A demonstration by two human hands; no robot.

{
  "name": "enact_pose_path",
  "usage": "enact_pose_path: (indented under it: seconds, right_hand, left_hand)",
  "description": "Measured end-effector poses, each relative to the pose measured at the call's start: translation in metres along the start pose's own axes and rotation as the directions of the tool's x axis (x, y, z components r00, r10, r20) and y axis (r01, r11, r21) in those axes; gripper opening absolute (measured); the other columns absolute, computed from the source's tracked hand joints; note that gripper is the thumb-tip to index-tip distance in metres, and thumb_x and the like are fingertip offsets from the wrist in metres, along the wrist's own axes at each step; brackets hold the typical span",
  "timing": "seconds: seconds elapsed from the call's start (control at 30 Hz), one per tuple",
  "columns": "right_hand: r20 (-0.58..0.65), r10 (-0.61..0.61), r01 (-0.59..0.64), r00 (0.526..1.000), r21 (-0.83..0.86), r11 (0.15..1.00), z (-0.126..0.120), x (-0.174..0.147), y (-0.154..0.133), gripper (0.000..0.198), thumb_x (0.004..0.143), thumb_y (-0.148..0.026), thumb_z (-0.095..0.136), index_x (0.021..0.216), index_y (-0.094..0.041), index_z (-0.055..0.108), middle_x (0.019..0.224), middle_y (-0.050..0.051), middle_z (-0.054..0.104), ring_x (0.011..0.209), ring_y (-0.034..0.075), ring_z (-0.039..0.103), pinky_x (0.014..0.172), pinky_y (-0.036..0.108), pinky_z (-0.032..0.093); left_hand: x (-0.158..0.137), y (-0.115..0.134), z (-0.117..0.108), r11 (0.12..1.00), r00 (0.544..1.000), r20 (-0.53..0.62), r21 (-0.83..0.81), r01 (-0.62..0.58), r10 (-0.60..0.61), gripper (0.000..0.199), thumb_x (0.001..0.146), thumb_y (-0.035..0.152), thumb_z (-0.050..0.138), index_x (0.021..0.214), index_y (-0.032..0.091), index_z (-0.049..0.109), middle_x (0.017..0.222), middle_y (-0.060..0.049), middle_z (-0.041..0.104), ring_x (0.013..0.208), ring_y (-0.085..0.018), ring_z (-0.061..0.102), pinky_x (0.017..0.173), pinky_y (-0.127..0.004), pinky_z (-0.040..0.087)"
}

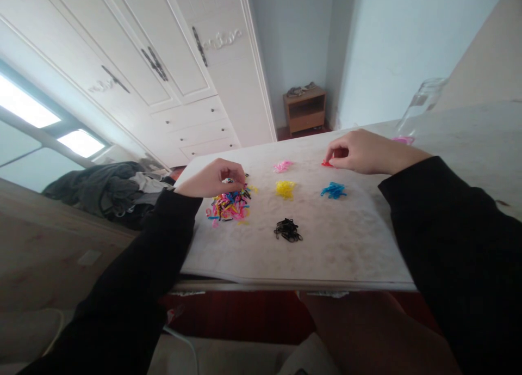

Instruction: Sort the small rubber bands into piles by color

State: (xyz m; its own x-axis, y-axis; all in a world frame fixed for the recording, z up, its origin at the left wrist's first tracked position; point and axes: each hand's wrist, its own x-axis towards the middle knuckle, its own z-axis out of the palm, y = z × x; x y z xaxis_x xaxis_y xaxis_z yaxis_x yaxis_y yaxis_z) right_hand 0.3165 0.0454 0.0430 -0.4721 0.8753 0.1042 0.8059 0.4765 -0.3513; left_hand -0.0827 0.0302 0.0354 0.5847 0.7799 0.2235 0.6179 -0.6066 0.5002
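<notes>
Small loop-shaped elastic bands lie on the table in colour groups. My left hand [220, 178] is closed in a pinch at the far edge of the mixed-colour heap of elastic bands [229, 205]; what is between its fingertips is too small to make out. Farther right, my right hand [354, 152] has its thumb and fingers together at the red elastic bands [327, 163], partly covering them. Between the hands are a pink pile [283, 166] and a yellow pile [285, 189]. A blue pile [333, 190] sits nearer than my right hand, and a black pile [288, 230] lies closest to me.
A clear glass jar [422, 105] stands at the table's far right, with a pink item [403, 140] by its base. The pale tabletop [326, 255] ends at a front edge above my legs. Dark clothes [101, 190] are heaped to the left; white cabinets [163, 65] stand beyond.
</notes>
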Motion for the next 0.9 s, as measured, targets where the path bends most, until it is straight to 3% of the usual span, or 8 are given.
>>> enact_pose_path:
  seconds: [0.1, 0.3, 0.47, 0.6, 0.77, 0.9]
  right_hand:
    - [-0.111, -0.005, 0.008, 0.994, 0.034, 0.999, -0.001, -0.001, -0.012, 0.022, 0.084, -0.038, 0.069, 0.095, -0.024, 0.083, 0.077, 0.005, 0.073, 0.077, 0.024, 0.064, 0.074, 0.038, 0.044]
    - [-0.175, -0.147, 0.173, 0.974, 0.145, 0.974, 0.009, -0.001, -0.054, 0.016, 0.086, -0.025, 0.068, 0.093, -0.02, 0.082, 0.079, 0.005, 0.073, 0.072, 0.018, 0.062, 0.072, 0.034, 0.045]
    - [-0.204, -0.362, 0.412, 0.91, 0.335, 0.847, 0.032, 0.002, -0.082, 0.015, 0.088, -0.024, 0.075, 0.097, -0.015, 0.081, 0.087, 0.007, 0.078, 0.073, 0.015, 0.064, 0.07, 0.031, 0.047]
    - [-0.223, -0.478, 0.527, 0.85, 0.389, 0.756, 0.043, 0.002, -0.092, 0.009, 0.091, -0.021, 0.075, 0.094, -0.014, 0.08, 0.084, 0.005, 0.078, 0.074, 0.014, 0.065, 0.071, 0.029, 0.047]
    - [-0.217, -0.492, 0.538, 0.843, 0.363, 0.761, 0.046, 0.002, -0.092, 0.016, 0.089, -0.008, 0.067, 0.092, -0.015, 0.081, 0.083, 0.004, 0.079, 0.072, 0.013, 0.063, 0.071, 0.028, 0.045]
    - [-0.222, -0.404, 0.461, 0.887, 0.407, 0.789, 0.047, 0.001, -0.092, 0.011, 0.091, -0.02, 0.074, 0.099, -0.013, 0.079, 0.081, 0.004, 0.077, 0.071, 0.013, 0.064, 0.069, 0.027, 0.045]
  left_hand:
    - [0.003, 0.004, 0.006, 0.99, 0.999, 0.05, -0.137, 0.015, -0.008, 0.015, 0.084, 0.035, 0.082, 0.082, 0.021, 0.075, 0.078, -0.007, 0.081, 0.072, -0.019, 0.077, 0.067, -0.031, 0.062]
    - [0.006, 0.031, 0.028, 0.95, 0.995, -0.103, -0.311, -0.02, -0.012, 0.024, 0.085, 0.035, 0.085, 0.084, 0.02, 0.066, 0.082, -0.008, 0.083, 0.076, -0.021, 0.081, 0.066, -0.031, 0.065]
    - [0.007, 0.049, 0.044, 0.904, 0.99, -0.135, -0.415, -0.099, 0.046, 0.026, 0.084, 0.028, 0.087, 0.095, 0.019, 0.065, 0.078, -0.005, 0.082, 0.075, -0.02, 0.083, 0.066, -0.026, 0.066]
    - [0.008, 0.052, 0.052, 0.88, 0.986, -0.153, -0.455, -0.136, 0.073, 0.025, 0.084, 0.024, 0.087, 0.095, 0.019, 0.064, 0.079, -0.004, 0.082, 0.074, -0.019, 0.083, 0.067, -0.025, 0.066]
    - [0.007, 0.052, 0.055, 0.843, 0.991, -0.13, -0.531, -0.089, 0.023, 0.028, 0.082, 0.023, 0.088, 0.097, 0.02, 0.066, 0.082, -0.004, 0.083, 0.076, -0.02, 0.084, 0.071, -0.029, 0.069]
    - [0.007, 0.054, 0.056, 0.837, 0.98, -0.183, -0.546, -0.038, -0.075, 0.029, 0.078, 0.023, 0.091, 0.096, 0.019, 0.069, 0.084, -0.004, 0.083, 0.078, -0.02, 0.084, 0.073, -0.029, 0.07]
